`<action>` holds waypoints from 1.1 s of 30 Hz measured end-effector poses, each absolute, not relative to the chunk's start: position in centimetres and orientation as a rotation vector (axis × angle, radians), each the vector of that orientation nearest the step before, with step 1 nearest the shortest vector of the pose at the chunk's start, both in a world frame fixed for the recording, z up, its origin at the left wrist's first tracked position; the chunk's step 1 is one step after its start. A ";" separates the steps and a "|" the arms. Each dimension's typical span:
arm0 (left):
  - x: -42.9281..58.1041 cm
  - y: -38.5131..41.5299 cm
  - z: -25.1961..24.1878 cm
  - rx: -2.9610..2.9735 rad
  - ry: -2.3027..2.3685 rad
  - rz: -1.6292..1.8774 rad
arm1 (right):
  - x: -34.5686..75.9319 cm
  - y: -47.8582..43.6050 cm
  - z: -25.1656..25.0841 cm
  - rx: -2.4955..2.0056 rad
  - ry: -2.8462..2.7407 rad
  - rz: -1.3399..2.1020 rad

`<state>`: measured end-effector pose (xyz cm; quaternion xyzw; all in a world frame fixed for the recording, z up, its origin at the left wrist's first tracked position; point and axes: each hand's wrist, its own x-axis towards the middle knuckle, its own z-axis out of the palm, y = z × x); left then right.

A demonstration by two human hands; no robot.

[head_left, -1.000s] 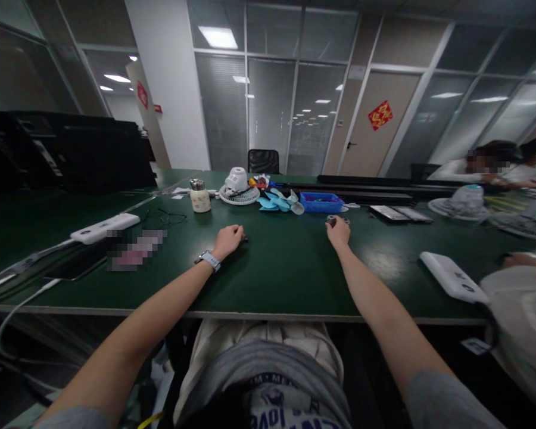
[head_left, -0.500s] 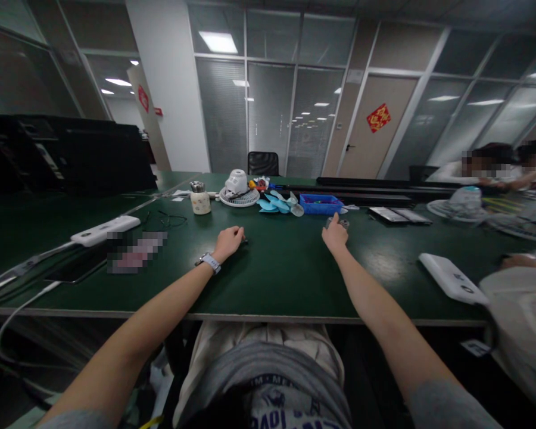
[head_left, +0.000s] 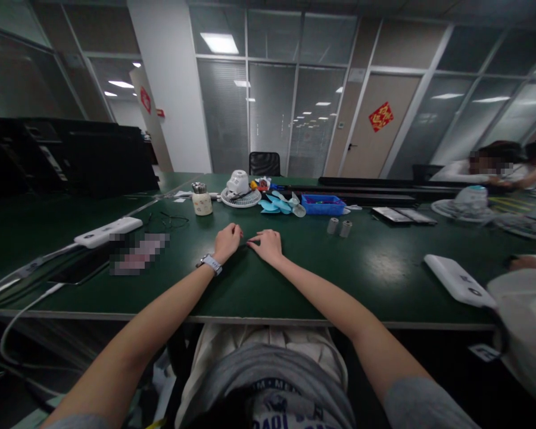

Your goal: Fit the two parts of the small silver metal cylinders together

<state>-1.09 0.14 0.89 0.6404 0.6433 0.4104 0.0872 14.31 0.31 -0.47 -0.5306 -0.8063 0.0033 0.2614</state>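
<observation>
My left hand (head_left: 227, 242), with a watch on its wrist, rests on the green table (head_left: 304, 292). Its fingers are curled together, and whatever lies inside them is hidden. Close by on its right is my right hand (head_left: 268, 245), thumb and forefinger apart and pointing at the left fingertips, with nothing plainly held. Two short grey metal cylinders stand upright side by side farther right, a left one (head_left: 333, 226) and a right one (head_left: 345, 229), with no hand on them.
Behind my hands lie a white fan part (head_left: 238, 183), light-blue fan blades (head_left: 277, 204), a blue tray (head_left: 322, 205) and a cream bottle (head_left: 202, 201). White power strips lie left (head_left: 109, 231) and right (head_left: 458, 279). Another person's sleeve (head_left: 527, 298) is at far right.
My right hand has left the grey cylinders and moved left, beside my left hand. Both cylinders now stand uncovered. My left hand has stayed nearly in place.
</observation>
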 end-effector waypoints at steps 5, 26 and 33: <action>-1.0 0.0 1.0 1.942 1.905 1.192 | 14.8 0.6 0.2 -1.424 -2.152 -0.026; -1.0 0.3 0.5 1.962 1.795 1.167 | 37.2 6.3 1.1 -1.902 -1.326 -0.565; -0.9 0.3 0.5 1.977 1.798 1.137 | 37.1 6.8 1.3 -1.984 -1.352 -0.497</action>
